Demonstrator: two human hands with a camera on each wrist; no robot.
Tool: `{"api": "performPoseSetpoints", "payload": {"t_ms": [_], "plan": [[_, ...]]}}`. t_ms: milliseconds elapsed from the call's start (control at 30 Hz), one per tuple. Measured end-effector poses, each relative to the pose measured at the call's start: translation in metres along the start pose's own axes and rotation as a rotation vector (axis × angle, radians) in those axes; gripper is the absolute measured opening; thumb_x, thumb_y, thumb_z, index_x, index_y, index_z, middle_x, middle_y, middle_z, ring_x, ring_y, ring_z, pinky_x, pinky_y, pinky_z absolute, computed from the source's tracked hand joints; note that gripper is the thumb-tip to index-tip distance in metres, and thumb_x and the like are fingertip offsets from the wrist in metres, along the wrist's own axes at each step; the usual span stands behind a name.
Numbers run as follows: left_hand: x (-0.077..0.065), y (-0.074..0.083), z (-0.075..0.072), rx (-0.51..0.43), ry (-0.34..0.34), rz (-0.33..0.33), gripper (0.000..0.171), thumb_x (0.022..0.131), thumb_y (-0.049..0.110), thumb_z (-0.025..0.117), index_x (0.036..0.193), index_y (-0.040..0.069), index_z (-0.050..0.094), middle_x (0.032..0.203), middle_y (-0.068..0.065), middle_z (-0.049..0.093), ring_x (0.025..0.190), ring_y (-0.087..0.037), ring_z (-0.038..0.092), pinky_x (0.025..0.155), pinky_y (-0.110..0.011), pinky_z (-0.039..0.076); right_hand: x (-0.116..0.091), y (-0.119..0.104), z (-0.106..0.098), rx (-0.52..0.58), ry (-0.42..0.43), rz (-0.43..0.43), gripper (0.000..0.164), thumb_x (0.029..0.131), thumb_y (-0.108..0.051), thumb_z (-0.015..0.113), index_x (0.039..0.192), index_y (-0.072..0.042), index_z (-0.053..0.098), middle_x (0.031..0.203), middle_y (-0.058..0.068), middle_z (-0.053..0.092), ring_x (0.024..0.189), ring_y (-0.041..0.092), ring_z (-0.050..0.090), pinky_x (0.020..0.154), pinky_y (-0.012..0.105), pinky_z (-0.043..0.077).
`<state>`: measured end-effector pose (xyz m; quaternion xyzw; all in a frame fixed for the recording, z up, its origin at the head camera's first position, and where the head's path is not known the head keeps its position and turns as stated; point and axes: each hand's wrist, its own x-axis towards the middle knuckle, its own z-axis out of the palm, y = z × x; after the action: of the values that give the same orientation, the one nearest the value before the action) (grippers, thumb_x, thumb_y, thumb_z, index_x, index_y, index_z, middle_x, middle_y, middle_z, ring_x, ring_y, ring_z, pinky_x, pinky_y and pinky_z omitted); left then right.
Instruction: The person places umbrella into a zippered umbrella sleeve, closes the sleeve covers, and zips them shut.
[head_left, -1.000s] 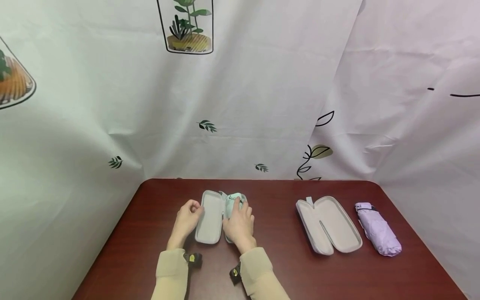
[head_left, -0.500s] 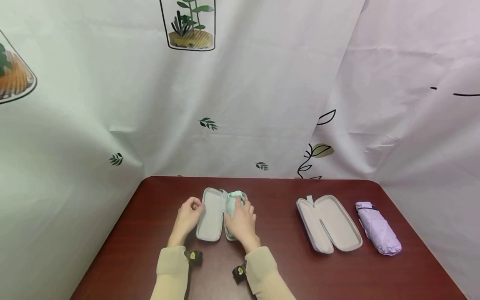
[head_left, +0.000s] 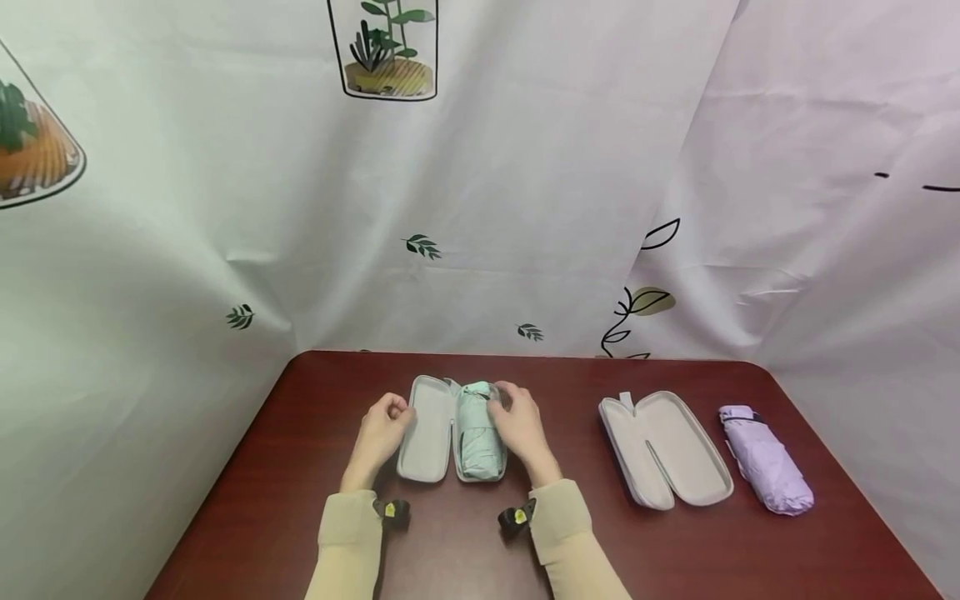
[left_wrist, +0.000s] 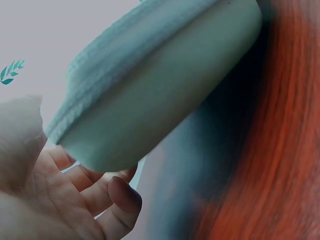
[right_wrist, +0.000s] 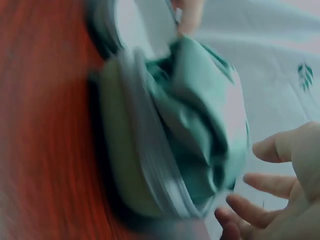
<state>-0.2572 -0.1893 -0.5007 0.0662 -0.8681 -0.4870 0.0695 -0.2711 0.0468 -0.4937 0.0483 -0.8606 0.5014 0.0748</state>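
Observation:
On the table, a pale green zip case [head_left: 424,433] lies unfolded into two halves. A mint-green folded umbrella [head_left: 480,442] sits in its right half; the right wrist view shows the creased fabric end of the umbrella [right_wrist: 200,120] rising above the zipper rim. My left hand [head_left: 384,429] holds the outer edge of the left half, its fingers curled at the end of the shell [left_wrist: 150,95] in the left wrist view. Beside the umbrella, my right hand [head_left: 520,418] has its fingers spread and holds nothing; a small gap separates them from the fabric in the right wrist view.
To the right a second zip case [head_left: 678,454], grey-white inside, lies unfolded with nothing in it. A lilac folded umbrella [head_left: 765,462] lies beyond it, near the right edge of the dark red table [head_left: 555,517]. A patterned white cloth [head_left: 480,183] hangs behind.
My right hand has lifted off the mint-green umbrella and moved right to the case's outer side, uncovering the umbrella. The left hand keeps its place on the left half.

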Motion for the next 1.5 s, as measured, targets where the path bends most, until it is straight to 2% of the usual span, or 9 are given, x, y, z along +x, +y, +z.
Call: {"api": "performPoseSetpoints", "payload": {"t_ms": [100,233,467,633,900,1033,1233,1367,1500], "plan": [[0.000,0.001,0.000,0.002,0.001,-0.001,0.013,0.091,0.020,0.063,0.091,0.009,0.057,0.078,-0.004,0.051,0.070,-0.019,0.048,0.065,-0.034,0.038,0.005,0.009,-0.007,0.057,-0.014,0.001,0.034,0.093,-0.015,0.060,0.125,-0.005,0.061,0.102,0.009,0.062,0.088,0.022,0.058,0.075,0.041,0.047],[0.000,0.003,-0.001,0.000,0.001,0.004,0.013,0.090,0.020,0.064,0.091,0.009,0.057,0.078,-0.004,0.051,0.070,-0.019,0.048,0.064,-0.034,0.038,0.008,0.019,-0.012,0.092,-0.028,0.036,0.031,0.093,-0.016,0.061,0.122,-0.006,0.062,0.097,0.006,0.063,0.085,0.019,0.060,0.072,0.037,0.048],[0.000,0.004,0.001,-0.011,-0.011,0.008,0.012,0.090,0.020,0.064,0.091,0.009,0.057,0.078,-0.004,0.052,0.070,-0.018,0.048,0.065,-0.033,0.038,0.010,0.035,-0.017,0.047,-0.051,0.107,0.019,0.091,-0.018,0.064,0.107,-0.008,0.065,0.084,0.004,0.062,0.071,0.017,0.059,0.065,0.034,0.047],[-0.001,0.004,0.001,-0.018,-0.010,0.014,0.013,0.090,0.019,0.065,0.091,0.009,0.057,0.079,-0.004,0.051,0.071,-0.018,0.048,0.065,-0.033,0.038,0.007,0.038,-0.020,0.058,-0.090,0.093,0.015,0.092,-0.017,0.064,0.102,-0.006,0.066,0.079,0.006,0.064,0.064,0.018,0.062,0.062,0.034,0.048],[-0.003,0.004,0.002,-0.029,-0.020,0.014,0.014,0.090,0.019,0.066,0.091,0.008,0.057,0.078,-0.004,0.052,0.071,-0.018,0.048,0.065,-0.032,0.039,0.001,0.040,-0.021,0.050,-0.140,0.076,0.014,0.091,-0.015,0.065,0.099,-0.004,0.066,0.077,0.004,0.065,0.062,0.017,0.062,0.061,0.033,0.050],[-0.002,0.000,0.003,-0.141,-0.063,-0.014,0.018,0.093,0.017,0.065,0.100,0.004,0.056,0.084,-0.007,0.054,0.077,-0.019,0.050,0.068,-0.032,0.040,0.000,0.042,-0.019,0.053,-0.150,0.069,0.011,0.089,-0.012,0.066,0.097,-0.004,0.066,0.074,0.003,0.065,0.059,0.017,0.062,0.058,0.032,0.049],[-0.002,-0.008,0.002,-0.330,-0.173,-0.126,0.037,0.096,0.027,0.062,0.122,0.004,0.049,0.106,-0.013,0.058,0.095,-0.023,0.054,0.075,-0.035,0.043,0.000,0.043,-0.016,0.061,-0.160,0.062,0.009,0.088,-0.009,0.065,0.094,-0.003,0.066,0.070,0.002,0.065,0.055,0.017,0.061,0.052,0.030,0.045],[0.000,-0.012,0.003,-0.538,-0.231,-0.194,0.046,0.098,0.029,0.060,0.133,0.006,0.044,0.119,-0.015,0.055,0.105,-0.024,0.055,0.082,-0.038,0.046,0.002,0.044,-0.016,0.074,-0.171,0.065,0.008,0.088,-0.010,0.065,0.094,-0.004,0.066,0.066,0.004,0.064,0.053,0.017,0.059,0.048,0.028,0.043],[0.000,-0.013,0.004,-0.737,-0.275,-0.231,0.047,0.100,0.028,0.056,0.137,0.004,0.038,0.127,-0.015,0.051,0.110,-0.024,0.055,0.085,-0.040,0.047,0.003,0.044,-0.016,0.100,-0.182,0.068,0.007,0.089,-0.009,0.064,0.093,-0.004,0.066,0.062,0.005,0.062,0.050,0.017,0.056,0.046,0.028,0.042]]}}
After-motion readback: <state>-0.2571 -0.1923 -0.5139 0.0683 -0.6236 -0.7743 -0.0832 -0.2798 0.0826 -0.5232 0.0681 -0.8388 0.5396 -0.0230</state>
